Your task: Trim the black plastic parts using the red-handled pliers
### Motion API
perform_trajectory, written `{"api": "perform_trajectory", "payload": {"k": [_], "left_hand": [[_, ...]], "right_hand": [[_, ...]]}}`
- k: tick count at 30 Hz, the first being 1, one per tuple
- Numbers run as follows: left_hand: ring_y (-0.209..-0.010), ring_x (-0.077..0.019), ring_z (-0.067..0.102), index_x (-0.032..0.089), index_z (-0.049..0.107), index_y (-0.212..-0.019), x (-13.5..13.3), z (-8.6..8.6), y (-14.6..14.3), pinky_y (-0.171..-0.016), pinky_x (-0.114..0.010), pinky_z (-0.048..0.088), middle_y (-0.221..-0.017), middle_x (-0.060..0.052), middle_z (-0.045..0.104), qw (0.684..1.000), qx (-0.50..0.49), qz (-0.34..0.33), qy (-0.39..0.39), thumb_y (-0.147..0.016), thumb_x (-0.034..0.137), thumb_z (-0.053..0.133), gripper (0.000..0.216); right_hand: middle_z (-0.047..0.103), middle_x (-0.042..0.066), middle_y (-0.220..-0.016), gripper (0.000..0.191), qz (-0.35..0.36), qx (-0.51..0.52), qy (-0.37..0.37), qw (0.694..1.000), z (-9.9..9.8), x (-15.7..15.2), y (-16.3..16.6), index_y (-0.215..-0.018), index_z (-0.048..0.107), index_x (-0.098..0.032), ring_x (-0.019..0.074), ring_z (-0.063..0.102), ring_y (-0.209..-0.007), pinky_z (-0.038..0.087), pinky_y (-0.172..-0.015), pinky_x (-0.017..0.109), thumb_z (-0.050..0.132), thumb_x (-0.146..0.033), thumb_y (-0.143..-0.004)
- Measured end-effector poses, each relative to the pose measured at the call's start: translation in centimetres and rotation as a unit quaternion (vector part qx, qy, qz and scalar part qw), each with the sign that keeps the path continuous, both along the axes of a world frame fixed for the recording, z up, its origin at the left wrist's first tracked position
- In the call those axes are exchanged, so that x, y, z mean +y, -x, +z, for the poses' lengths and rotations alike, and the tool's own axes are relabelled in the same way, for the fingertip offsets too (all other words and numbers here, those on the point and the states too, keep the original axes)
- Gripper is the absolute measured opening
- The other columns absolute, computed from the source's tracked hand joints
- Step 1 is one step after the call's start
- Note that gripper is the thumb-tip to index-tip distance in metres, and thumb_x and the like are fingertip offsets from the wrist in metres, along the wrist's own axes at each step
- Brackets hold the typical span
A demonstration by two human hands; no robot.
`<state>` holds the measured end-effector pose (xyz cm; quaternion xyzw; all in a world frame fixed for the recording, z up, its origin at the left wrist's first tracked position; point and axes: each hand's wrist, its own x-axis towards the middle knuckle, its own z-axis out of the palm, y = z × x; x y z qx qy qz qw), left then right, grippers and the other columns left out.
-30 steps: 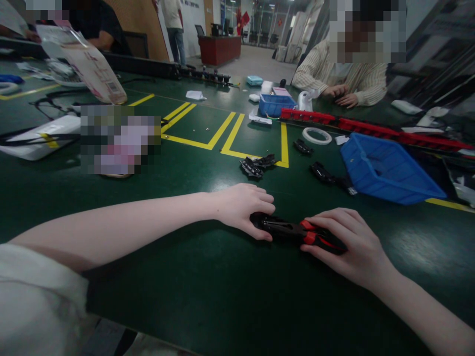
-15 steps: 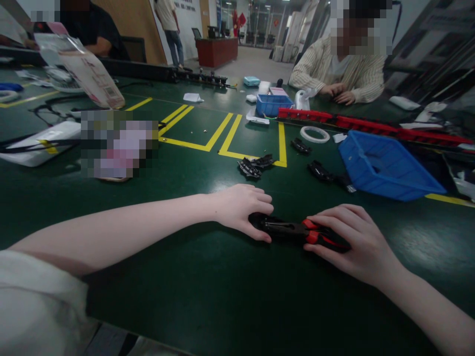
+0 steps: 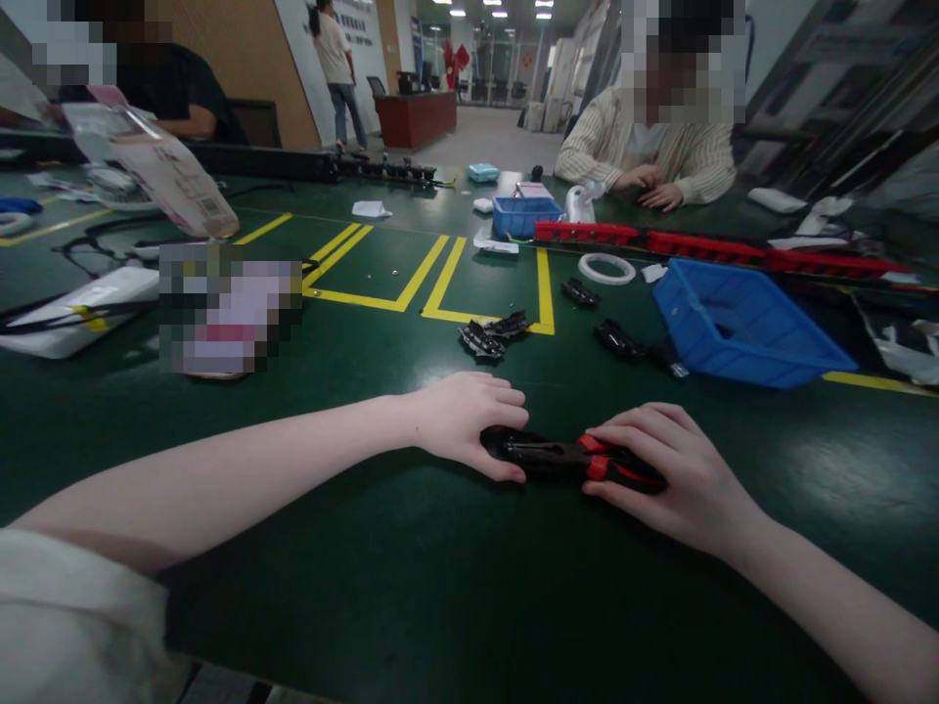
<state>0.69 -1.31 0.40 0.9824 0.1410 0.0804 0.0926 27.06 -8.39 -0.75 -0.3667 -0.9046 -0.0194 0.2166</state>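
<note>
My right hand (image 3: 671, 469) is closed around the red-and-black handles of a pair of pliers (image 3: 554, 456), which lies level just above or on the green table. The dark jaws point left, toward my left hand (image 3: 469, 420). That hand is closed, thumb and fingers pinching a small black part (image 3: 500, 442) at the jaw end. Fingers hide much of this part, and where it meets the jaws is hard to make out. Beyond my left hand lie two similar-looking black parts (image 3: 482, 340). More black pieces (image 3: 620, 339) rest further right.
A blue bin (image 3: 755, 332) stands at the right, near a roll of white tape (image 3: 606, 269) and a long red strip (image 3: 704, 246). A phone (image 3: 239, 318) and a white pouch (image 3: 88, 303) lie left. Across the table sits a person in a striped shirt (image 3: 602, 147).
The view has shifted slightly, so the hands and pliers appear a little further left. Both hands keep the same hold.
</note>
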Motion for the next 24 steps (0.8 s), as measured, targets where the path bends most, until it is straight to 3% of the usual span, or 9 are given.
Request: {"api": "perform_trajectory", "payload": {"k": [18, 24], "left_hand": [[-0.066, -0.0133, 0.047, 0.016, 0.052, -0.071, -0.07, 0.14, -0.01, -0.060, -0.025, 0.034, -0.072, 0.001, 0.051, 0.999, 0.002, 0.016, 0.027, -0.080, 0.055, 0.056, 0.040], [-0.067, -0.0131, 0.047, 0.016, 0.053, -0.073, -0.03, 0.21, -0.03, -0.059, -0.025, 0.034, -0.073, 0.001, 0.053, 1.000, -0.004, 0.013, 0.028, -0.079, 0.054, 0.059, 0.039]], "right_hand": [[0.064, 0.009, -0.102, 0.034, -0.037, 0.036, 0.013, 0.999, 0.26, -0.41, -0.25, -0.111, 0.053, -0.022, 0.0242, 0.061, -0.094, 0.047, -0.082, 0.044, 0.063, -0.034, -0.081], [0.064, 0.009, -0.104, 0.036, -0.013, 0.024, 0.017, 0.999, 0.08, -0.50, -0.07, -0.112, 0.053, -0.021, 0.0255, 0.059, -0.098, 0.047, -0.084, 0.045, 0.064, -0.035, -0.080]]}}
